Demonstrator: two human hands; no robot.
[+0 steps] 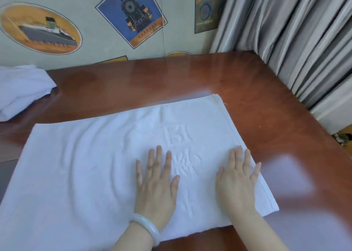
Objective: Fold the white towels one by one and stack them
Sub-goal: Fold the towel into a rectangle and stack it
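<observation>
Towel (95, 165) lies flat, cut off at left; its embossed lettering is illegible. Left hand (156, 182) and right hand (238, 178) press it, fingers spread. Poster (131, 14) reads "EXPRESS".

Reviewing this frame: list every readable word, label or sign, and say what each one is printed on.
"EXPRESS": on the blue locomotive picture; the smaller line under it is too blurred to read.
"ATLANTIC": on the oval ship picture, faint.
"Finest Quality": on the bicycle picture, last letters soft.
Raised characters on the white towel: not legible.
</observation>
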